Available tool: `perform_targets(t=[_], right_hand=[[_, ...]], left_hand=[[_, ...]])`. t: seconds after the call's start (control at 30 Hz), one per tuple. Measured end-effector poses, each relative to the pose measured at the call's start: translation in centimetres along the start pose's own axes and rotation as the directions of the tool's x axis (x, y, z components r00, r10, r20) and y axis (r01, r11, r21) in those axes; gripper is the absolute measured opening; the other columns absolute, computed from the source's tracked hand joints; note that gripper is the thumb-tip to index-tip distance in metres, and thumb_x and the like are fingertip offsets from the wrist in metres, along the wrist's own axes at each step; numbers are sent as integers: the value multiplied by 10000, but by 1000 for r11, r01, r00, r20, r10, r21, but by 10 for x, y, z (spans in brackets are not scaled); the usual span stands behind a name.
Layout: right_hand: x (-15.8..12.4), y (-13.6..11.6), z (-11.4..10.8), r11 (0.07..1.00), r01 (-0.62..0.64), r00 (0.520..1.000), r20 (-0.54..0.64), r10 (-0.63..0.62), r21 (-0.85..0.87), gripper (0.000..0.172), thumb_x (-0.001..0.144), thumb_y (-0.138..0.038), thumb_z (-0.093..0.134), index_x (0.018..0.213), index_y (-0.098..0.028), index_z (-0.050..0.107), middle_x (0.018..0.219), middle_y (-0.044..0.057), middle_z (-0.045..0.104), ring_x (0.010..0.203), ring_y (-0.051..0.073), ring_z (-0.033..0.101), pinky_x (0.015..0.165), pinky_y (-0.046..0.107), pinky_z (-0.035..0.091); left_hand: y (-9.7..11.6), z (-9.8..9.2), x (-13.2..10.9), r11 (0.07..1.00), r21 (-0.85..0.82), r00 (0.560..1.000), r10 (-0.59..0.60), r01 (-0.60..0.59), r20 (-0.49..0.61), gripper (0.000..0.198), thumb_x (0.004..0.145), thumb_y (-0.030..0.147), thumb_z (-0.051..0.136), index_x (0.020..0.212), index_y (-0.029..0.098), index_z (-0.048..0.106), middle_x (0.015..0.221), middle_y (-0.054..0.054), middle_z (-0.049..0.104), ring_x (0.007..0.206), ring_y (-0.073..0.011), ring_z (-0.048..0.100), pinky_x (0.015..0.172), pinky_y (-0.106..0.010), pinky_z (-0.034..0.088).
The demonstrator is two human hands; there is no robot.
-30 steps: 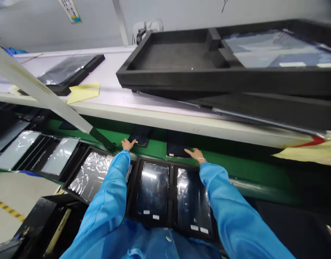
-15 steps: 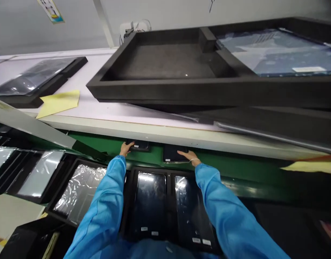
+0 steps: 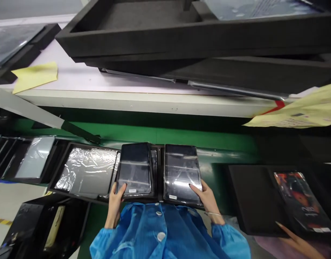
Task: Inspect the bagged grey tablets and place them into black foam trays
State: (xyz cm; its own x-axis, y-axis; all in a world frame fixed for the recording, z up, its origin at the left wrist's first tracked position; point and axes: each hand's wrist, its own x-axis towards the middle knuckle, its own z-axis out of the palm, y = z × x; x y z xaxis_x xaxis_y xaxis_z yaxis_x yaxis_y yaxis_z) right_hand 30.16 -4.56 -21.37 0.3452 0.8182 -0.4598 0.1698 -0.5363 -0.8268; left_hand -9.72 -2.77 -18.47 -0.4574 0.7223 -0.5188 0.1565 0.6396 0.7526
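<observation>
left grip (image 3: 116, 202), right grip (image 3: 207, 200): each holding tablet (image 3: 134, 167); green surface (image 3: 176, 136) beyond; white shelf (image 3: 81, 80) above

Head view: left hand (image 3: 116, 205) grips left panel (image 3: 134, 167) by its lower left corner, 7 o'clock; right hand (image 3: 208, 199) grips right panel (image 3: 181, 169) by its lower right edge, 5 o'clock. Foam tray (image 3: 154, 43) at 12, co-worker's hand (image 3: 298, 242) at 4.

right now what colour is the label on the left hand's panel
White label on the panel in the left hand, best in the head view.
</observation>
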Motion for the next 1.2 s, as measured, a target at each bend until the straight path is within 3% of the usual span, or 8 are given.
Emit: perform_targets(t=[0.17, 0.3, 0.43, 0.63, 0.8, 0.97, 1.03, 1.2], right_hand=[[-12, -4, 16, 918, 181, 964, -121, -236, -353, 1098, 803, -913, 494, 1494, -61, 553, 1578, 321, 410, 1498, 510, 364, 1192, 692, 346], [-4, -29, 71, 765, 317, 928, 16, -372, -561, 979, 941, -735, 538, 1641, -85, 321, 1748, 287, 83, 1616, 499, 12, 1236, 760, 119], [2, -41, 128, 673, 314, 937, 108, -331, -669, 1038, 891, -574, 719, 1649, -42, 250, 1698, 405, 77, 1556, 639, -28, 1056, 943, 88], [-6, -47, 132, 661, 320, 943, 163, -289, -679, 988, 832, -277, 734, 1669, -91, 241, 1703, 375, 146, 1551, 648, 36, 1057, 930, 162], [-19, -63, 104, 770, 344, 939, 187, -288, -538, 1001, 711, -222, 714, 1632, -60, 357, 1678, 301, 321, 1548, 576, 254, 1175, 761, 306], [4, -81, 18, 922, 251, 967, 27, -255, -295, 779, 724, -331, 626, 1480, -144, 621, 1167, 167, 793, 1044, 405, 747, 996, 576, 563], [11, -86, -24, 961, 222, 973, -29, -230, -164, 692, 684, -416, 668, 1322, -159, 735, 1062, 123, 819, 969, 366, 759, 951, 537, 594], [-18, -112, -82, 961, 88, 987, -153, -49, 262, 722, 515, -443, 896, 1189, -214, 776, 939, 52, 824, 852, 301, 780, 724, 384, 647]], left_hand=[[-18, 19, -12, 932, 338, 986, 160, -133, -54, 681, 717, 589, 813, 1252, 176, 723, 1439, -261, 620, 1500, -534, 387, 1146, -660, 400], [16, 88, -13, 604, 716, 880, 474, -350, 31, 953, 920, 601, 614, 1657, 80, 310, 1750, -316, 120, 1634, -515, 30, 1238, -736, 180], [40, 145, -8, 376, 874, 897, 420, -309, 137, 1023, 891, 510, 687, 1695, 113, 194, 1757, -317, 57, 1587, -622, -20, 1117, -878, 211], [38, 155, -22, 310, 859, 884, 368, -408, 288, 1064, 836, 311, 792, 1703, 185, 189, 1747, -335, 80, 1573, -646, 88, 1139, -883, 186], [64, 130, -40, 418, 773, 873, 332, -477, 358, 922, 898, 236, 693, 1690, 121, 235, 1721, -367, 156, 1535, -621, 287, 1140, -743, 392], [88, 47, -17, 663, 550, 857, 456, -507, 240, 842, 951, 207, 561, 1708, 217, 191, 1549, -271, 564, 1183, -445, 731, 1057, -556, 537], [95, 4, 7, 752, 424, 859, 486, -505, 162, 811, 964, 290, 584, 1696, 211, 245, 1462, -216, 663, 1239, -408, 713, 1107, -518, 513], [111, -65, 23, 764, 274, 807, 581, -585, 104, 734, 988, 385, 581, 1663, 217, 346, 1735, -85, 346, 1616, -293, 320, 1337, -450, 233]])
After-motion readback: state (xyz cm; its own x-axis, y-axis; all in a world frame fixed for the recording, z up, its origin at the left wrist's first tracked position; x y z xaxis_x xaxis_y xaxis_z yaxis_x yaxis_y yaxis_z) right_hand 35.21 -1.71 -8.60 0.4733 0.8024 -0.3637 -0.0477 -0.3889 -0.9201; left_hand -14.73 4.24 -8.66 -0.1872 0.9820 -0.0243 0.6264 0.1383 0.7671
